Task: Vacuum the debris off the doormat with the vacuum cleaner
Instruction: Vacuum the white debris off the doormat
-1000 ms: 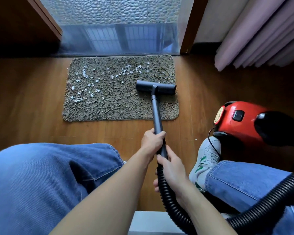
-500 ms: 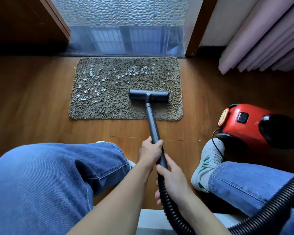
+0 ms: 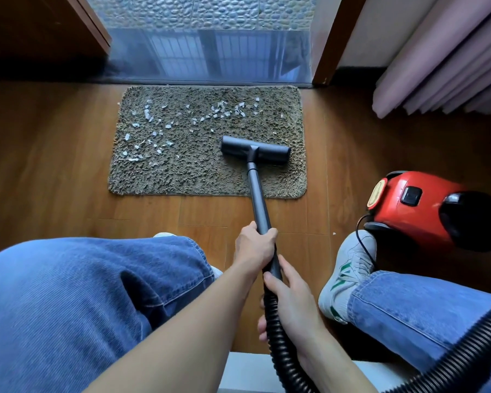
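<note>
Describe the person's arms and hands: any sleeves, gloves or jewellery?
Both forearms are bare as far as the view shows, with no sleeves in sight. The left hand and right hand wear no gloves, and no rings, watch or bracelets are visible.

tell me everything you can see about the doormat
The doormat is a grey-brown shaggy rectangle with rounded corners, lying flat on the wooden floor against the glass door's threshold. White debris scraps dot its left and far parts. The vacuum's floor nozzle rests on its right half.
</note>
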Demonstrator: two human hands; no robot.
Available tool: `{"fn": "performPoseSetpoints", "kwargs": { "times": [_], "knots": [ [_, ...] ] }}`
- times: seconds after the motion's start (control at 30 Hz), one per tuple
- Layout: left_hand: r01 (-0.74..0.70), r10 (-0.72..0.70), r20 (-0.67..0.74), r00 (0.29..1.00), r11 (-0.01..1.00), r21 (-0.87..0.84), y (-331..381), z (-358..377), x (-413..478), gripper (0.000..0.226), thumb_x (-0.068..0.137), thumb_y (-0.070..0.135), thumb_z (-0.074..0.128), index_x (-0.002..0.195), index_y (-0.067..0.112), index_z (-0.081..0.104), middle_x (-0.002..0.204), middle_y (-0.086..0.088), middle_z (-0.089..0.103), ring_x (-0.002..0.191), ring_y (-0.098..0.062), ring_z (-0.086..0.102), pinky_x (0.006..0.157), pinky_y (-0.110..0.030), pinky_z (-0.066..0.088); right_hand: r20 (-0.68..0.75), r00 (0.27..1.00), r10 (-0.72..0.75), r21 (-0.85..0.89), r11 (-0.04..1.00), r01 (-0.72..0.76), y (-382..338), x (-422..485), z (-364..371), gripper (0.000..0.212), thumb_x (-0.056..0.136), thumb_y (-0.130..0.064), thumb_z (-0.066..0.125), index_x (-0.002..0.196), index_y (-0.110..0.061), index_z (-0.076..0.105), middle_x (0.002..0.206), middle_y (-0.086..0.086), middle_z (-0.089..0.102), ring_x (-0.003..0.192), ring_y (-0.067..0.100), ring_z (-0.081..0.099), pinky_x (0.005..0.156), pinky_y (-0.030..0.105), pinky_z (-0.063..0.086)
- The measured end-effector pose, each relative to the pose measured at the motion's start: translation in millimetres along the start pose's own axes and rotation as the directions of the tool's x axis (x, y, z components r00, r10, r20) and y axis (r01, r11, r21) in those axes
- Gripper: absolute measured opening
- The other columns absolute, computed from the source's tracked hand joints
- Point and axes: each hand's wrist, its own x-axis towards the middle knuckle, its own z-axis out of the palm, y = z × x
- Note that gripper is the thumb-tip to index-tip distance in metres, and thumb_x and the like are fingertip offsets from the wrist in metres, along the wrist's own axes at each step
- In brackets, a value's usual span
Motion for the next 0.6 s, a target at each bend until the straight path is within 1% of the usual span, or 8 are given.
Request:
{"fn": "performPoseSetpoints", "kwargs": {
  "times": [0.1,0.17,0.23,0.3,0.37,0.47,0.53,0.6],
  "knots": [
    [-0.027,0.027,0.019,0.999,0.999,0.04,14.0,-1.4,18.0,0.02,0.089,0.031,0.058,0.093,0.011,0.059,0.084,-0.005,0.063,0.08,-0.029,0.058,0.072,-0.036,0.046,-0.032,0.999,-0.038,0.052,0.998,0.04,-6.8,16.6,4.8,0.053,0.108,-0.023,0.049,0.153,-0.046,0.037,0.074,0.015,0.057,0.043,0.024,0.058,0.043,0.031,0.05],
    [-0.055,0.051,0.042,0.998,0.996,0.076,25.4,-0.8,32.0,0.021,0.089,0.031,0.059,0.095,0.011,0.061,0.087,-0.006,0.064,0.089,-0.035,0.063,0.076,-0.036,0.049,-0.06,0.997,-0.056,0.067,0.996,0.06,-13.1,30.8,8.2,0.049,0.108,-0.024,0.048,0.151,-0.048,0.04,0.08,0.013,0.059,0.045,0.023,0.06,0.046,0.032,0.051],
    [-0.076,0.071,0.056,0.996,0.992,0.103,37.6,1.6,48.3,0.019,0.09,0.03,0.06,0.094,0.012,0.061,0.089,-0.007,0.064,0.094,-0.035,0.065,0.078,-0.035,0.05,-0.092,0.993,-0.076,0.084,0.993,0.084,-21.8,46.4,9.7,0.044,0.107,-0.026,0.05,0.143,-0.051,0.047,0.083,0.01,0.061,0.049,0.024,0.061,0.05,0.034,0.052],
    [-0.098,0.091,0.067,0.994,0.989,0.11,50.7,5.4,66.0,0.019,0.089,0.029,0.06,0.094,0.011,0.061,0.088,-0.007,0.064,0.095,-0.035,0.065,0.08,-0.037,0.051,-0.111,0.99,-0.084,0.111,0.989,0.096,-32.0,63.7,8.4,0.041,0.106,-0.025,0.051,0.137,-0.052,0.051,0.076,0.01,0.06,0.05,0.027,0.06,0.053,0.037,0.052],
    [-0.118,0.11,0.075,0.991,0.986,0.121,64.1,9.4,85.0,0.022,0.089,0.03,0.061,0.096,0.009,0.062,0.089,-0.008,0.065,0.095,-0.035,0.066,0.079,-0.037,0.052,-0.116,0.99,-0.077,0.154,0.984,0.095,-45.1,79.9,5.4,0.042,0.107,-0.024,0.05,0.139,-0.051,0.049,0.071,0.013,0.057,0.045,0.027,0.057,0.049,0.034,0.05],
    [-0.142,0.131,0.08,0.988,0.977,0.156,87.7,10.7,109.0,0.027,0.09,0.03,0.059,0.104,0.006,0.064,0.091,-0.009,0.066,0.088,-0.031,0.063,0.076,-0.036,0.049,-0.117,0.989,-0.091,0.21,0.971,0.115,-70.2,100.8,2.4,0.045,0.108,-0.02,0.049,0.142,-0.049,0.047,0.073,0.017,0.052,0.041,0.026,0.054,0.043,0.031,0.048],
    [-0.149,0.138,0.081,0.987,0.977,0.152,103.8,10.8,123.3,0.026,0.091,0.029,0.06,0.104,0.007,0.065,0.091,-0.009,0.066,0.091,-0.031,0.064,0.078,-0.036,0.05,-0.118,0.988,-0.099,0.225,0.966,0.123,-86.0,115.1,1.2,0.042,0.108,-0.02,0.048,0.139,-0.047,0.05,0.074,0.016,0.05,0.04,0.025,0.053,0.042,0.03,0.047],
    [-0.145,0.135,0.074,0.988,0.978,0.148,120.1,9.9,133.8,0.026,0.091,0.028,0.062,0.104,0.007,0.066,0.092,-0.009,0.066,0.094,-0.032,0.065,0.08,-0.035,0.051,-0.112,0.989,-0.097,0.254,0.959,0.123,-101.3,126.8,-0.3,0.038,0.108,-0.02,0.049,0.139,-0.042,0.054,0.073,0.015,0.05,0.039,0.025,0.052,0.041,0.029,0.046]
  ]
}}
